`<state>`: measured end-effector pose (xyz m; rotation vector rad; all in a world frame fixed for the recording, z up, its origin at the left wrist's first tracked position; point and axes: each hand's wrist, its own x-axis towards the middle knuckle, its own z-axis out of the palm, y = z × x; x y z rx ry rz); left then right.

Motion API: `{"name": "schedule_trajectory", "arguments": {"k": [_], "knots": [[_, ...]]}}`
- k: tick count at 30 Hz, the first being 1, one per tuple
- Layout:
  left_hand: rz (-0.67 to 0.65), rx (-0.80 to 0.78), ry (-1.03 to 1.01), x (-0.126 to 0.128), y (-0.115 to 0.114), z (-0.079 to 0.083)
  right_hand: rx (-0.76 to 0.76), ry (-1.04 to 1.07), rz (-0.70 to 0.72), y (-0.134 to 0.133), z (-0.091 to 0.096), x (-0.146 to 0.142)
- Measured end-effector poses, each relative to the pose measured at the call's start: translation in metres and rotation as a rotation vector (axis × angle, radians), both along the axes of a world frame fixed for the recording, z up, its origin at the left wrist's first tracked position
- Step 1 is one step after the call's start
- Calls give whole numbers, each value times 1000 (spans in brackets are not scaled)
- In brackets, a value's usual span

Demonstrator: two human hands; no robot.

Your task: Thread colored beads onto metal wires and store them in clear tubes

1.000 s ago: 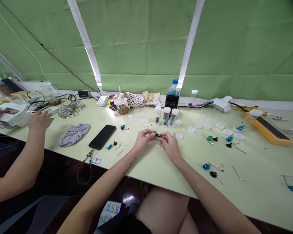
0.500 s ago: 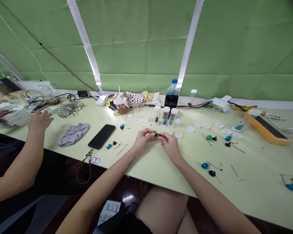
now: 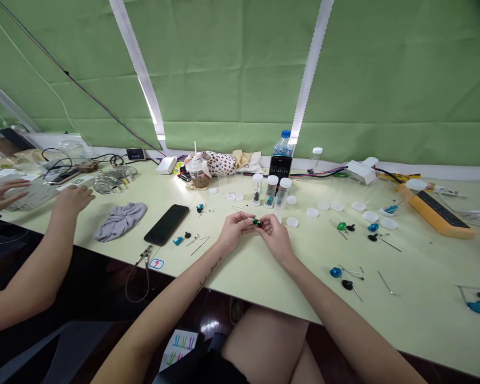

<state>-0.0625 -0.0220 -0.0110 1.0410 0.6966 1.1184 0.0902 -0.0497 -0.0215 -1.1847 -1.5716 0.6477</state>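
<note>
The left hand [image 3: 233, 231] and right hand [image 3: 278, 237] pinch a green-and-black part [image 3: 257, 222] — white-capped vials [image 3: 271, 191] stand beyond.

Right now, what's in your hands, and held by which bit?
A small green-and-black piece: left hand at its left side, right hand at its right.

Small part [image 3: 257, 222] between left hand [image 3: 233, 230] and right hand [image 3: 277, 237], phone [image 3: 167, 224] on worktop [image 3: 260, 288] to their left, cloth [image 3: 120, 221] left of phone, tubes [image 3: 271, 191] behind both hands, bottle [image 3: 282, 144] behind tubes, power strip [image 3: 436, 210] far right.
</note>
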Motion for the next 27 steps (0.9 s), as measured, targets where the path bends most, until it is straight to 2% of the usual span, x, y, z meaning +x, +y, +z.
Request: {"name": "schedule_trajectory", "arguments": {"k": [8, 16, 27], "knots": [[-8, 4, -11, 0, -2, 4, -80, 23, 72, -1, 0, 0], [19, 2, -19, 0, -2, 5, -65, 38, 77, -1, 0, -1], [-10, 11, -10, -1, -1, 2, -68, -21, 75, -4, 4, -1]]}}
